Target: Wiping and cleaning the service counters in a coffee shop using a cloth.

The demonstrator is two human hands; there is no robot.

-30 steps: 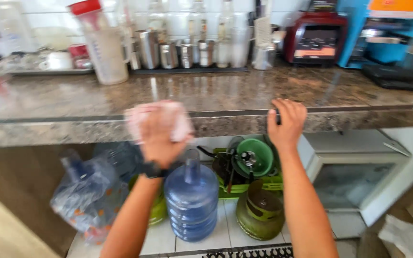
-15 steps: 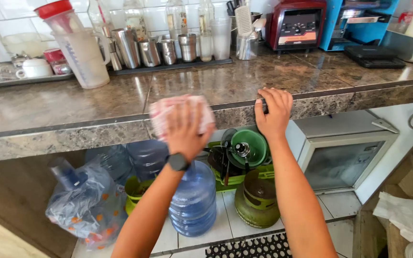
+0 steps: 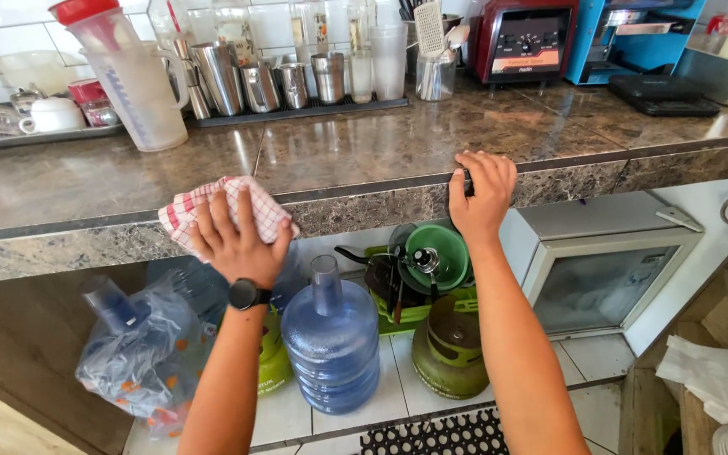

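Observation:
My left hand (image 3: 236, 240), with a black watch on the wrist, presses a red-and-white checked cloth (image 3: 225, 211) flat against the front edge of the brown marble counter (image 3: 364, 152). My right hand (image 3: 482, 194) grips the counter's front edge further right, fingers curled over the top. Both arms reach up from below the frame.
On the counter stand a clear measuring jug with a red lid (image 3: 132, 80), metal cups on a black mat (image 3: 271, 80), a red blender base (image 3: 520, 42) and a blue machine (image 3: 629, 38). Below are a blue water bottle (image 3: 330, 337), green gas cylinder (image 3: 450, 350), bagged bottle (image 3: 132, 354) and a small freezer (image 3: 604, 270).
The view has drawn closer and tilted down. My left hand with the cloth has slid left along the counter's edge. My right hand keeps its hold on the edge.

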